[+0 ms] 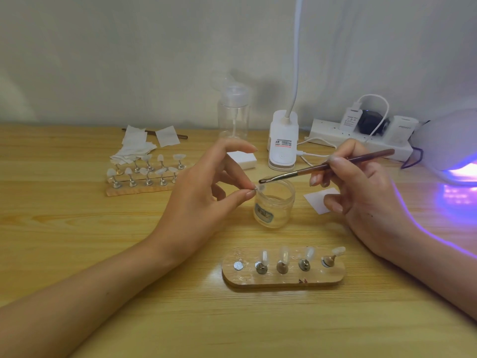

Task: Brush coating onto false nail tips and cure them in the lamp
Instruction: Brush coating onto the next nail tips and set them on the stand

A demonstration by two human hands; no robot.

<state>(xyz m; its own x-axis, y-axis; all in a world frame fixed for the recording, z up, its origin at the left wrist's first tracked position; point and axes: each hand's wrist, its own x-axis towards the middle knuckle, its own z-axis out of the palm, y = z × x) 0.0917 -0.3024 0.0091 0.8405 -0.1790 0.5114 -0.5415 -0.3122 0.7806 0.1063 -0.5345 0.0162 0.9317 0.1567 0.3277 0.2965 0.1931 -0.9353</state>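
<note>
1. Your left hand [206, 187] pinches the nail tip [261, 187] over the jar [275, 205], middle of the bench [103, 241].
2. Right hand [366, 192] grips the brush [327, 165], its bristles just beside the tip.
3. Tip looks featherlight, thin and slick: hold it by its base and stroke lightly.

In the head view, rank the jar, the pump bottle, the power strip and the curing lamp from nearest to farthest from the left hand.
1. jar, just right of the left hand, at its fingertips.
2. pump bottle, behind the hand, by the wall.
3. power strip, back right.
4. curing lamp, at the far right edge, glowing purple.
</note>
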